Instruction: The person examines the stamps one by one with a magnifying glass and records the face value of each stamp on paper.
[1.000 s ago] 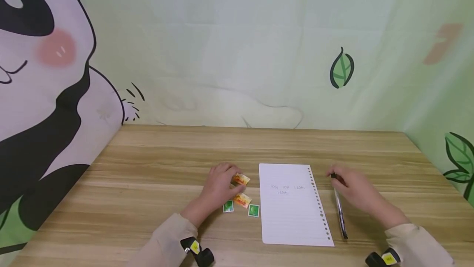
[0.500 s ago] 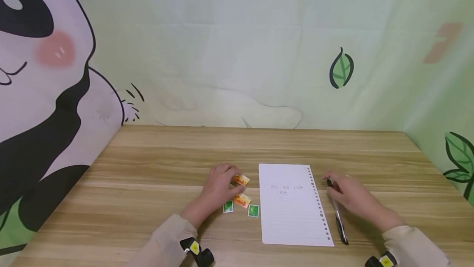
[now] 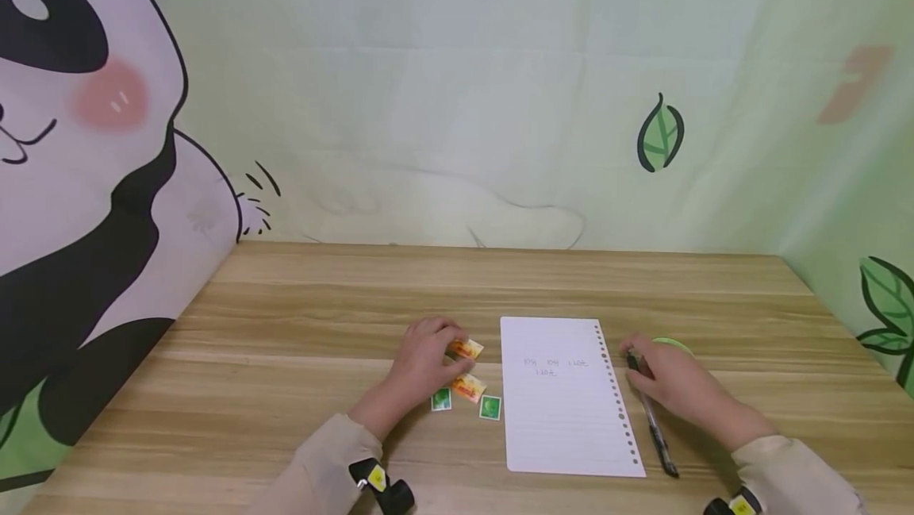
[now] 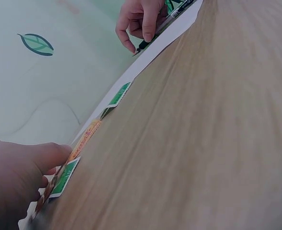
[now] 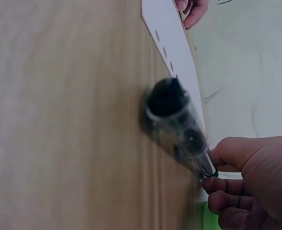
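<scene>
In the head view my left hand rests on the table with its thumb and fingers at two small orange stamps, an upper one partly covered by the fingers and a lower one beside the thumb. Two green stamps lie near it, one by the wrist side and another close to the paper. My right hand pinches the dark end of a clear-barrelled pen. The pen slants toward me, right of a white lined sheet bearing a few handwritten marks.
Partly hidden behind my right hand is a green curved-edged object, kind unclear. The wooden table runs back to a printed cloth backdrop with a panda and leaves. Punched holes line the paper's right edge.
My right hand has moved left and slightly toward me with the pen, whose near end has shifted down. The green object behind the hand has come into view. The left hand stays put.
</scene>
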Demonstrator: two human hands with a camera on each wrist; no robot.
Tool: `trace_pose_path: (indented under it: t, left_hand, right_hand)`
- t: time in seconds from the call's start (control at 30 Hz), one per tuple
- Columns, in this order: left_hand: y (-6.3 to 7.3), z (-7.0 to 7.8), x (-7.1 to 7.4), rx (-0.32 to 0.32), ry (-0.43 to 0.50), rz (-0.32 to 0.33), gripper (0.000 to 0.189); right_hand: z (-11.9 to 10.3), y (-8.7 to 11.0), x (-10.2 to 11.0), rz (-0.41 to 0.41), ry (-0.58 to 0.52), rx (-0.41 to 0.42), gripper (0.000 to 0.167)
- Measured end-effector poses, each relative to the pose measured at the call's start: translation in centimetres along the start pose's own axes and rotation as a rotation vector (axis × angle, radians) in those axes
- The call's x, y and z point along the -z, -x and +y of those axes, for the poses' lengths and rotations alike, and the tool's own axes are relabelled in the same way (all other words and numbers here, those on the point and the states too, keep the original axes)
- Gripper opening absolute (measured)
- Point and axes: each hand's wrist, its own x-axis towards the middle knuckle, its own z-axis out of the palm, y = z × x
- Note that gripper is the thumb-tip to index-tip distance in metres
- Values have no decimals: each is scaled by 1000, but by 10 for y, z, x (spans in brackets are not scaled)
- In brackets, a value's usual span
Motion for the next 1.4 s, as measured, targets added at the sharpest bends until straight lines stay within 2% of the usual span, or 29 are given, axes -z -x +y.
trace_pose_path:
  t: [0.27, 0.43, 0.63, 0.9, 1.03, 1.23, 1.4]
  left_hand:
    - [0, 0, -1, -5, 1, 11, 36]
    - [0, -1, -2, -4, 4, 13, 35]
    - [0, -1, -2, -6, 2, 19, 35]
    - [0, -2, -3, -12, 2, 25, 35]
    - [1, -2, -3, -9, 3, 22, 35]
    - [2, -2, -3, -3, 7, 16, 36]
    - [1, -2, -3, -4, 6, 12, 37]
  right_hand:
    - [2, 1, -1, 4, 4, -15, 33]
    - [1, 4, 3, -13, -46, -41, 34]
    - [5, 7, 16, 28, -82, -92, 36]
    - [14, 13, 36, 67, -75, -142, 35]
    - [21, 16, 40, 61, -58, -136, 32]
    - [31, 22, 43, 31, -18, -150, 18]
    - [40, 30, 43, -20, 1, -166, 20]
